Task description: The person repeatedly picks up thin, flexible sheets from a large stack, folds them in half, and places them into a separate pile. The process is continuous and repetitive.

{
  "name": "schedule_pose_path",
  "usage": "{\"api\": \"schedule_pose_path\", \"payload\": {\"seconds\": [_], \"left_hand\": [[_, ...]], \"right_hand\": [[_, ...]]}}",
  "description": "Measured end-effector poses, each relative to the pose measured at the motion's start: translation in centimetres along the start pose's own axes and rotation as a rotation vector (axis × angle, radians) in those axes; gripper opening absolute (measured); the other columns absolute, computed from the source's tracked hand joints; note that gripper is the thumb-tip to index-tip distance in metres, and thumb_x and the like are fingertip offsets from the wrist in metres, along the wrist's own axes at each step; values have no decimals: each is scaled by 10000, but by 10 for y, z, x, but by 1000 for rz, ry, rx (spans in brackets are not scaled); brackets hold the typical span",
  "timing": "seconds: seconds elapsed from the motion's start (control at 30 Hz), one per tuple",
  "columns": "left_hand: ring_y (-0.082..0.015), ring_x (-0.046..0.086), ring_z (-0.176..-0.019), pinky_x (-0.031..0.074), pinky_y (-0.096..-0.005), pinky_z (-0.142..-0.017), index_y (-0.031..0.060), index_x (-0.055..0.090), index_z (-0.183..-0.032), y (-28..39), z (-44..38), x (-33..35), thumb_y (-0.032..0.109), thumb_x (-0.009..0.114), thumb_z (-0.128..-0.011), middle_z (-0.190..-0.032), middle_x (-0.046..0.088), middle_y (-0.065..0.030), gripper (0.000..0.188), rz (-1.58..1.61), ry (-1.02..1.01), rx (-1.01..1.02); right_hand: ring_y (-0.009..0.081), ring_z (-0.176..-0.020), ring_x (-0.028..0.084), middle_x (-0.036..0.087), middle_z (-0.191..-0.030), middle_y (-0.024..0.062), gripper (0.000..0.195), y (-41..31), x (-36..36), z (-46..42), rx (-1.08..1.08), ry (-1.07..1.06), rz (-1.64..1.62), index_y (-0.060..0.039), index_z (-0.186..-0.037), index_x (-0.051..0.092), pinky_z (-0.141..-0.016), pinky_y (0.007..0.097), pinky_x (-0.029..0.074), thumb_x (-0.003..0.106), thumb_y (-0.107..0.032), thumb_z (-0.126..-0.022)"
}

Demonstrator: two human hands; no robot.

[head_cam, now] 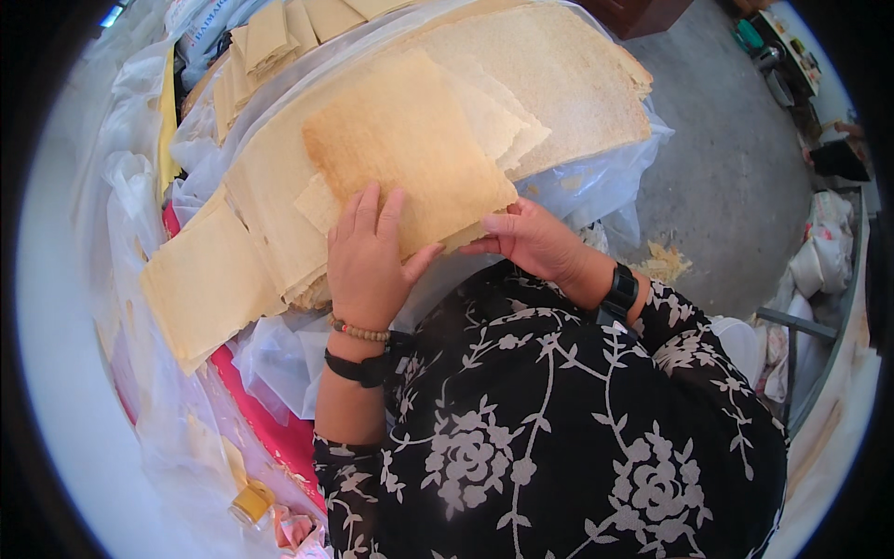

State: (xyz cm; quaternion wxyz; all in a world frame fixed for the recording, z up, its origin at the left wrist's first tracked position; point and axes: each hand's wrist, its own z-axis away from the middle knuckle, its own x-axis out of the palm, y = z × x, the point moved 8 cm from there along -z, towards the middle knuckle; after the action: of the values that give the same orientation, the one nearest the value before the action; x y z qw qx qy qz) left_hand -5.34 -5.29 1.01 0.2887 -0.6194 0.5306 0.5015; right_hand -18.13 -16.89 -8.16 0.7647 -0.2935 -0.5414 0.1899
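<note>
A browned, thin flatbread sheet (412, 140), seemingly folded, lies across a pile of similar pale sheets in front of me. My left hand (370, 251) rests on its near left part, fingers spread and thumb along the near edge. At the near right corner, my right hand (527, 237) pinches the edge between thumb and fingers. Paler torn sheets (517, 129) stick out from beneath it on the right. To the left lies a folded flatbread (209, 279), on the end of a long stack (272, 209).
A tall stack of large sheets (559, 77) extends to the right over clear plastic film (594, 189). Folded flatbreads (269, 42) are piled at the back left. Crumbs (663, 262) lie on the concrete floor (726, 209). A tape roll (251, 502) sits at the lower left.
</note>
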Motion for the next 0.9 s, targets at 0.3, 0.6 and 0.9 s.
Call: {"api": "schedule_pose_path", "payload": {"seconds": [0.3, 0.6, 0.9], "left_hand": [[-305, 723, -970, 569, -373, -800, 49, 698, -1255, -34, -5, -41, 52, 674, -842, -1107, 752, -133, 414, 32, 294, -216], [-298, 677, -1144, 527, -417, -943, 62, 692, -1266, 5, 3, -38, 114, 710, -862, -1260, 715, -107, 408, -50, 93, 74], [-339, 707, -1060, 563, -430, -888, 57, 685, -1272, 7, 9, -10, 160, 731, -879, -1172, 731, -144, 408, 69, 49, 17]], "right_hand": [[223, -1078, 697, 676, -1288, 118, 392, 3, -19, -6, 39, 223, 38, -28, -1387, 562, -904, 390, 608, 599, -217, -1045], [244, -998, 741, 724, -1187, 126, 343, -6, -20, 0, 20, 233, 33, -18, -1332, 579, -849, 422, 631, 540, -242, -1075], [317, -1082, 722, 631, -1346, 226, 520, -14, 0, 0, 33, 23, -266, 24, -1462, 454, -894, 434, 608, 450, -355, -1106]]}}
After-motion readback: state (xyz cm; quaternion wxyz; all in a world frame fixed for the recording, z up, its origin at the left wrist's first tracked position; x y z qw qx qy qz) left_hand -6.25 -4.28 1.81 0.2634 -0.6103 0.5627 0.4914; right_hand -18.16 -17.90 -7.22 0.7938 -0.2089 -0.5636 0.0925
